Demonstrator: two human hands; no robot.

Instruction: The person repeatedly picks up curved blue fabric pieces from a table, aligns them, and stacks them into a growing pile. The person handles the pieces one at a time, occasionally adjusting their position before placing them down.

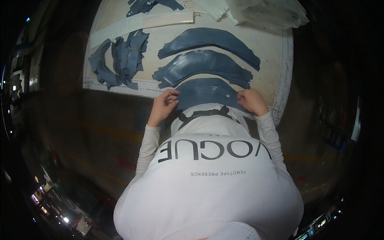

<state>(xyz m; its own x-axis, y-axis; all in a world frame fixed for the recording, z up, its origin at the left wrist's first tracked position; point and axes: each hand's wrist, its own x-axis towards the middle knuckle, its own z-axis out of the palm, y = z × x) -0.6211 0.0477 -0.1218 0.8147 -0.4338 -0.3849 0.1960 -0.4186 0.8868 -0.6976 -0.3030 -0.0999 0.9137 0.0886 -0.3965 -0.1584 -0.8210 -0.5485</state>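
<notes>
Two-handed hold at the worktable (272, 56). The nearest blue curved piece (205, 94) lies across the worktable's near edge. The left hand (163, 105) holds its left end, finger and thumb narrowly parted; the right hand (253, 101) pinches its right end; pressure cannot be told. Good handling probably calls for level hands, light, even tension and matched edges, clear of the middle stack (206, 66), farther in from the worktable's near edge.
</notes>
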